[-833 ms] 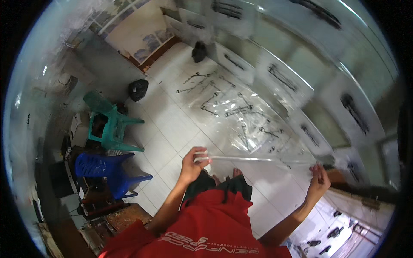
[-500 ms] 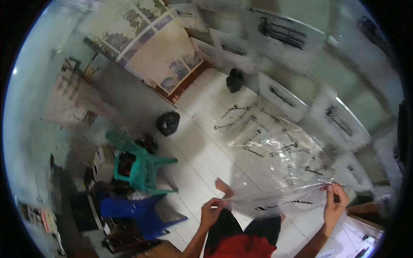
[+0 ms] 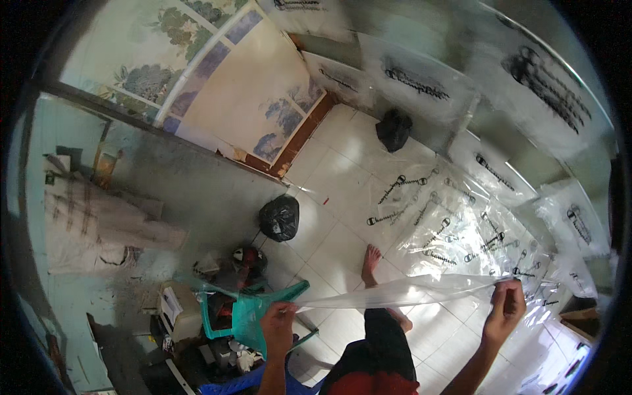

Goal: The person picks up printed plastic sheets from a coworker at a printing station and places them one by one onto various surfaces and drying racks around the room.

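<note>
Pinching one clear sheet (image 3: 409, 293) are two hands (image 3: 279, 325).

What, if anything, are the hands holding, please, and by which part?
A thin, clear plastic film, pinched at opposite ends by the left hand and right hand.

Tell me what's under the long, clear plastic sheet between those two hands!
Beneath the clear plastic sheet, held by the left hand and right hand, is white tiled floor, with a bare foot showing just beyond its edge. Cloudy folds hide finer details directly behind.
</note>
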`<state>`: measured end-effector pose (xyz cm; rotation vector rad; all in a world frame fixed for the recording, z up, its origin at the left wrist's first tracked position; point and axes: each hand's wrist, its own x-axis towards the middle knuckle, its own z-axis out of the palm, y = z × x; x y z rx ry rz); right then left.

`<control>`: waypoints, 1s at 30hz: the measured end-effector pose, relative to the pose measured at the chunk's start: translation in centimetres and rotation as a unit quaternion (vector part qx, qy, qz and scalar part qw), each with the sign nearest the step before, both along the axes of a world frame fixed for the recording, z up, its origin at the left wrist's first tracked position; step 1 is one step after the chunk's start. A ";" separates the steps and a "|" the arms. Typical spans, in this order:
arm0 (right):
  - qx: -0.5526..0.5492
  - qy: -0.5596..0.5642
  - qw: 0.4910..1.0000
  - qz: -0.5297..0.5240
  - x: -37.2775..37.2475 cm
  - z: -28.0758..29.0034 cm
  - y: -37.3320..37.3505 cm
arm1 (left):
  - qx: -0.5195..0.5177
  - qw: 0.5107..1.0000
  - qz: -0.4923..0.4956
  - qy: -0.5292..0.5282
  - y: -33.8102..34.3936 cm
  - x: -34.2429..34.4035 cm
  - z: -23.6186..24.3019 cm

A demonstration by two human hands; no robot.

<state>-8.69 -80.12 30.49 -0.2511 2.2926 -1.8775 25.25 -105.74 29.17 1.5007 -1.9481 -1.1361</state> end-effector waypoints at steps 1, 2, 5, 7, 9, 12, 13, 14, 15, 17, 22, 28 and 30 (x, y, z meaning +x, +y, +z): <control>0.025 -0.006 1.000 -0.017 -0.4 -0.1 -2.8 | -0.074 0.994 -0.041 -0.073 -2.4 -0.6 0.5; 0.041 0.052 0.998 0.005 -1.2 -0.9 -5.8 | -0.042 0.995 -0.012 -0.092 -5.1 -0.2 0.5; 0.019 0.120 0.991 0.053 -2.9 -0.3 -17.4 | -0.069 0.997 -0.001 -0.032 -12.2 1.1 0.2; -0.011 0.048 0.995 0.090 -4.0 0.1 -25.1 | -0.032 0.997 0.025 -0.066 -16.9 1.4 0.8; -0.058 -0.028 0.989 0.136 -5.8 -1.0 -31.3 | -0.018 0.997 0.068 0.024 -21.2 2.4 0.6; -0.072 -0.064 0.977 0.193 -8.9 0.6 -43.0 | -0.073 0.995 0.036 -0.055 -27.6 2.6 2.3; -0.085 -0.064 0.970 0.218 -9.9 0.9 -47.0 | -0.145 0.977 -0.016 -0.157 -30.0 1.8 3.4; -0.082 -0.080 0.961 0.251 -10.9 1.2 -50.9 | -0.151 0.978 -0.005 -0.146 -31.8 2.0 3.7; -0.077 -0.085 0.960 0.256 -12.8 2.0 -53.7 | -0.203 0.964 -0.027 -0.168 -34.7 1.5 3.2; -0.073 -0.050 0.953 0.289 -15.2 2.8 -60.7 | -0.267 0.945 -0.026 -0.188 -39.8 -0.8 4.3; -0.113 0.018 0.931 0.345 -21.3 2.4 -76.2 | -0.054 0.998 -0.023 -0.023 -55.0 -10.0 12.2; -0.059 -0.052 0.893 0.444 -33.6 1.5 -89.3 | -0.048 0.966 -0.081 0.242 -68.8 -14.9 9.6; -0.051 -0.093 0.877 0.468 -36.5 3.4 -92.0 | -0.040 0.965 -0.119 0.229 -72.2 -16.4 9.6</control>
